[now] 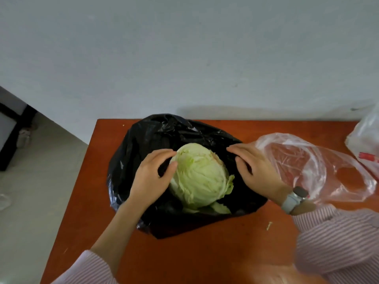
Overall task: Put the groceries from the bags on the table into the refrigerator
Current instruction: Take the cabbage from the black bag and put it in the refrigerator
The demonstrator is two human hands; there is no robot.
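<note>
- Head view: the left hand (150,177) has its fingers (164,153) spread and curved, tips touching the left side of the cabbage (200,177).
- The right hand (255,171) lies loosely spread on the black bag (143,140), beside the cabbage.
- The cabbage sits inside the opened black bag on the counter (205,259).
- A clear plastic bag (320,167) lies to the right; nothing can be made out inside it.

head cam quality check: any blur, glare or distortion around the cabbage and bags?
Head view: cabbage and both hands reasonably sharp; black bag shows small specular highlights; clear bag has mild glare; striped sleeve at the lower right is soft; table edges splay from wide-angle distortion.
</note>
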